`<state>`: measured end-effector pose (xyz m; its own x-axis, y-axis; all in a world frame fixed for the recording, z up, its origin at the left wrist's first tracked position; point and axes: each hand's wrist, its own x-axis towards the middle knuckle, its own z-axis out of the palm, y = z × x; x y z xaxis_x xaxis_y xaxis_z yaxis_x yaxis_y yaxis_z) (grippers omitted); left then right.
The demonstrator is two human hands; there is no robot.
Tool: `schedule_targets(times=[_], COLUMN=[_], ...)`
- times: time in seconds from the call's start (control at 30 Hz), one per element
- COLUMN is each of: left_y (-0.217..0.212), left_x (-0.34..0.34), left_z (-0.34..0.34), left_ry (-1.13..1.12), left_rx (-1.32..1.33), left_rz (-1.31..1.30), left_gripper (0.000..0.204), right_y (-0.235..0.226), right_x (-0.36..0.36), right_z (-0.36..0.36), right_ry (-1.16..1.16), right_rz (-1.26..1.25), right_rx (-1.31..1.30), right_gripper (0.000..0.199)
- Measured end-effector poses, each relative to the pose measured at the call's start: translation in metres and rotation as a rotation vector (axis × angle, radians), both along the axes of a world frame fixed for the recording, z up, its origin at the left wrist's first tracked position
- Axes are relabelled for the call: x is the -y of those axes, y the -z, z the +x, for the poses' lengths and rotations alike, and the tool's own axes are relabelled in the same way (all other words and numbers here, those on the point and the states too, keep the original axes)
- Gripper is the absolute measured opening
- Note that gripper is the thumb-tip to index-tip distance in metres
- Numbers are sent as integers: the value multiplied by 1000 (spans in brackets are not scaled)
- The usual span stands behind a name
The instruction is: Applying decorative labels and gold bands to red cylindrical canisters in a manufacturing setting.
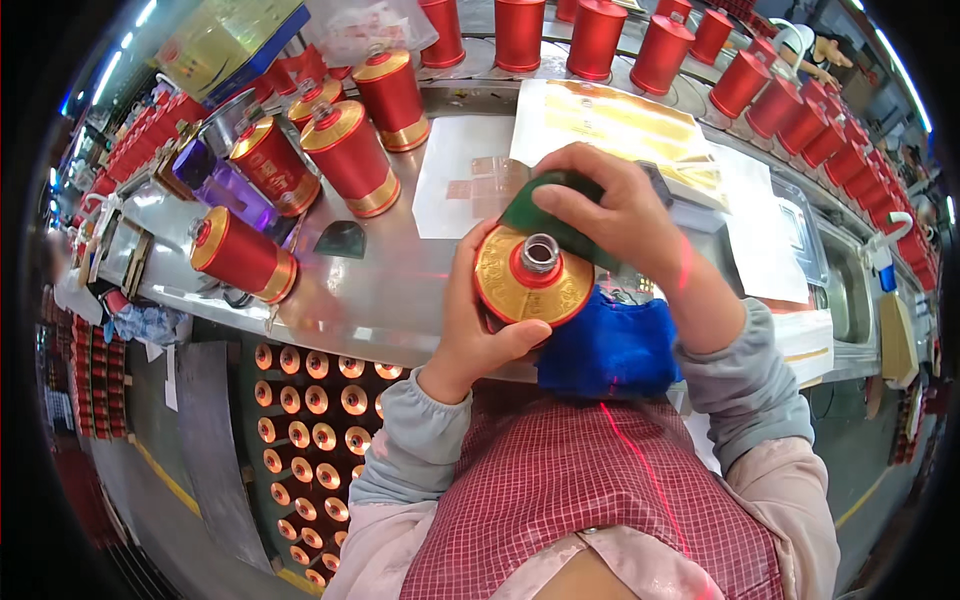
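Note:
My left hand (482,325) is wrapped round a red bottle (508,275) with a gold shoulder and an uncapped, threaded metal neck. The neck faces up toward me. In my right hand (615,205) is a dark green flat scraper (524,212), laid against the bottle's far side, where the contact is partly hidden. Below the bottle, a blue cloth (610,350) lies over the table's near edge. Another dark green scraper (342,239) rests on the metal table (390,290) to the left.
Several red bottles with gold bands (355,165) stand at the left beside a purple bottle (222,185). Gold label sheets (610,118) lie beyond my hands, with white paper (450,165) alongside. Red bottles (520,35) line the curved far track. Racked bottles (317,400) sit below left.

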<state>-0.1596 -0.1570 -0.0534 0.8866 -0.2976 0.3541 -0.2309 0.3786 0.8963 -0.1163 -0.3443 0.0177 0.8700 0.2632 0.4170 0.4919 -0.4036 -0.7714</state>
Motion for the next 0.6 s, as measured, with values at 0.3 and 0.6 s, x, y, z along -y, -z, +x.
schedule_targets(times=[0.3,0.6], left_y=[-4,3], left_x=[-2,-4], left_z=[0,6], left_ry=[40,50], left_rx=[28,79], left_rz=[35,37], left_gripper=[97,95], right_y=[-12,-13], right_x=[6,1], right_z=[8,11], right_ry=[100,-22], right_rz=[-93,171], right_rx=[-50,-178], right_gripper=[23,19])
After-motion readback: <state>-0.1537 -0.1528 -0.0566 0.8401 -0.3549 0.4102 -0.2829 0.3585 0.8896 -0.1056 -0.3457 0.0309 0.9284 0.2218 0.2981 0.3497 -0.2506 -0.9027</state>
